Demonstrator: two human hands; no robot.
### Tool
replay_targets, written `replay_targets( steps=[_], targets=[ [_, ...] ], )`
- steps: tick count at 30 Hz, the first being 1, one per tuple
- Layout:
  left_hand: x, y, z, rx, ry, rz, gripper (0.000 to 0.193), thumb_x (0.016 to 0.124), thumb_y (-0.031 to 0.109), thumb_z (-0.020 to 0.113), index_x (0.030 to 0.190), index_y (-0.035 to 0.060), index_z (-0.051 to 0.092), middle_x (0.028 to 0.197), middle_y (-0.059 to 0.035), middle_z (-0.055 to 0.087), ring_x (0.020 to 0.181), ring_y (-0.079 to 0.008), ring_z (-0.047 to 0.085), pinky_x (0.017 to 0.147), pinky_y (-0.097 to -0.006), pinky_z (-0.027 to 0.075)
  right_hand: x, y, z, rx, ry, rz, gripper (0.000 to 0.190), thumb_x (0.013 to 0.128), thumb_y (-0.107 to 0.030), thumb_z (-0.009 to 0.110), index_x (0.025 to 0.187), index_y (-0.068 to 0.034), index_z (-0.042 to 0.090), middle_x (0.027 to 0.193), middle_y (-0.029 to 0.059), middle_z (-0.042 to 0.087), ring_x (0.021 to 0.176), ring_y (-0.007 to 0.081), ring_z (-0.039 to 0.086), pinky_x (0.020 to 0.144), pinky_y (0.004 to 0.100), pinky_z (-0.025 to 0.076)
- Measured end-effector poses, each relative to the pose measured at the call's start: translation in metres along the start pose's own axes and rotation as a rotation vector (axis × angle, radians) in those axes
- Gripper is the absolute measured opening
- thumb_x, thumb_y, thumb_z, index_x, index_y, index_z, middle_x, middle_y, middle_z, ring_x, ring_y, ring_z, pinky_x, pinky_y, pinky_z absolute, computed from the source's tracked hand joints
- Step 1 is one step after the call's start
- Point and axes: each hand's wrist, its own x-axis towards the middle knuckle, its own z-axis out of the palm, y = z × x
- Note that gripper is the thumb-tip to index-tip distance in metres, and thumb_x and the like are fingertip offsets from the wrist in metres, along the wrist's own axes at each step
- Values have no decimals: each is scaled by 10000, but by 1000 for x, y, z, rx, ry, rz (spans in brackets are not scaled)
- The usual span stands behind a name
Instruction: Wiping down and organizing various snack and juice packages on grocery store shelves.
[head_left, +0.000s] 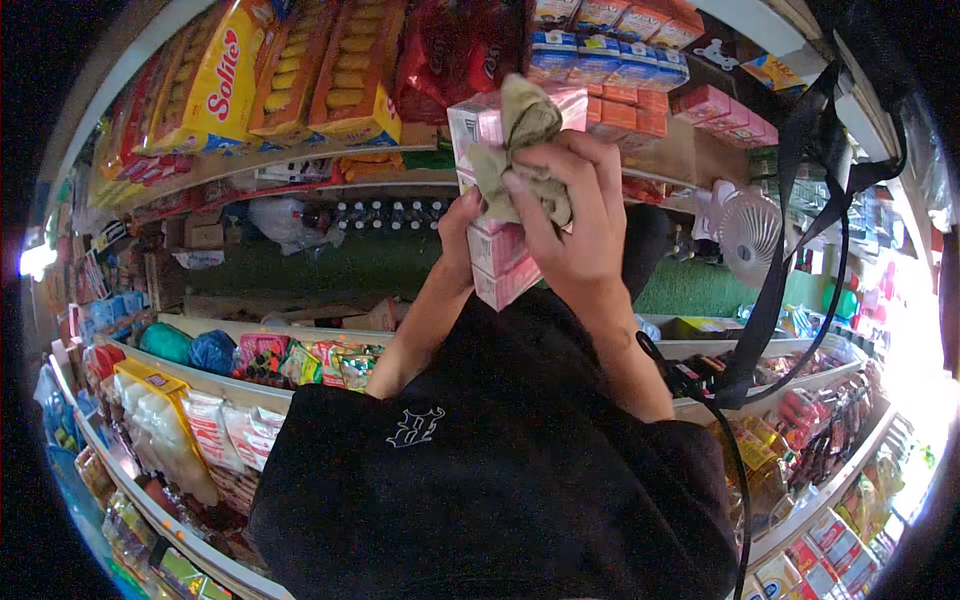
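Observation:
Before my chest, my left hand (457, 232) grips a stack of pink and white cartons (504, 262) by its left side, with the thumb near the front edge. My right hand (574, 206) holds a crumpled grey-green cloth (532, 161) against the upper face of the cartons, with the fingers bent over it. The cloth hides much of that face. The cartons are held off the shelf, tilted, their lower corner pointing towards my black shirt.
Ahead runs a shelf with yellow Solite boxes (225, 82), red packs (450, 64) and blue and white cartons (607, 60). A white fan (750, 232) stands at the right, behind a hanging black strap (772, 247). Trays of packaged goods (330, 364) lie to both sides.

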Motion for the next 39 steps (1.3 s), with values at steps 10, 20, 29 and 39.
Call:
replay_targets(
  steps=[10, 20, 29, 39],
  targets=[
    [-2, 3, -7, 148, -76, -21, 831, 825, 570, 527, 1393, -12, 352, 1265, -187, 533, 1124, -287, 575, 976, -421, 468, 11, 14, -30, 168, -41, 558, 383, 762, -153, 748, 1112, -81, 611, 1051, 145, 595, 999, 327, 557, 894, 386, 434],
    [-7, 2, 6, 59, -6, 0, 782, 827, 549, 502, 1366, -11, 407, 1225, -176, 569, 1081, -280, 597, 934, -406, 490, 11, 15, -24, -137, 64, 296, 252, 789, -127, 740, 1003, -54, 627, 970, 136, 586, 943, 294, 578, 859, 371, 455],
    [-7, 3, 2, 112, -76, -18, 661, 877, 497, 462, 1316, 4, 440, 1209, -188, 570, 1045, -282, 609, 884, -393, 509, 5, 6, -14, 98, 35, 304, 261, 803, -124, 736, 1020, -33, 624, 975, 138, 596, 924, 271, 602, 833, 338, 468],
    [-7, -3, 4, -151, -142, -64, 691, 891, 482, 472, 1369, -11, 403, 1253, -191, 560, 1089, -304, 602, 962, -430, 482, -26, 6, -24, -63, -118, 77, 256, 791, -168, 732, 1011, -63, 653, 971, 125, 622, 915, 317, 593, 825, 387, 485]
  ],
)
